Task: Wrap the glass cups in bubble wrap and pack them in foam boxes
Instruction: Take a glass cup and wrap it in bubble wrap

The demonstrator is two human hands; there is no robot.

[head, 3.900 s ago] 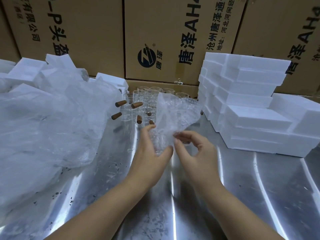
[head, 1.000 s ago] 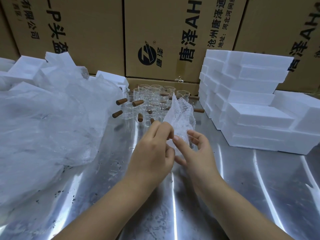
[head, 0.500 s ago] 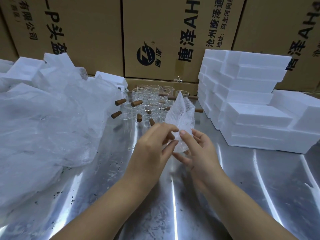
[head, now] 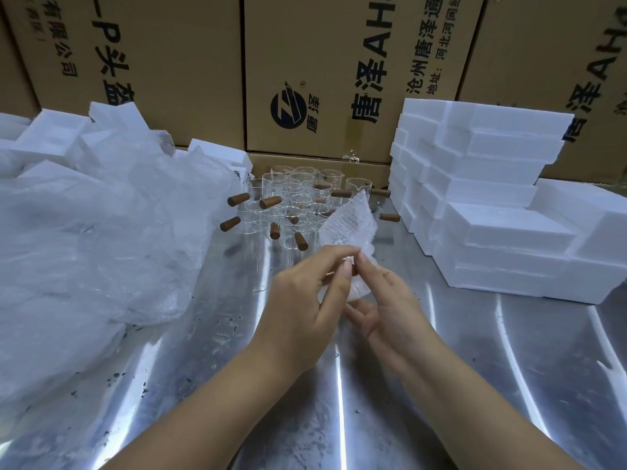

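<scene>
A bubble-wrap bundle (head: 351,228) stands up between my hands above the steel table; whether a glass cup is inside cannot be made out. My left hand (head: 307,296) pinches its lower edge with thumb and fingertips. My right hand (head: 386,300) holds the bundle from below and the right, its forefinger meeting the left fingertips. Behind the bundle stand several clear glass cups with brown wooden handles (head: 288,205). White foam boxes (head: 502,205) are stacked at the right.
A large heap of bubble wrap and clear plastic (head: 91,232) covers the left of the steel table (head: 475,368), over more foam pieces (head: 51,134). Printed cardboard cartons (head: 305,72) wall off the back.
The open sheet from the earliest frame has been gathered into a narrow upright bundle. Over the last second my fingertips have closed together on its lower edge.
</scene>
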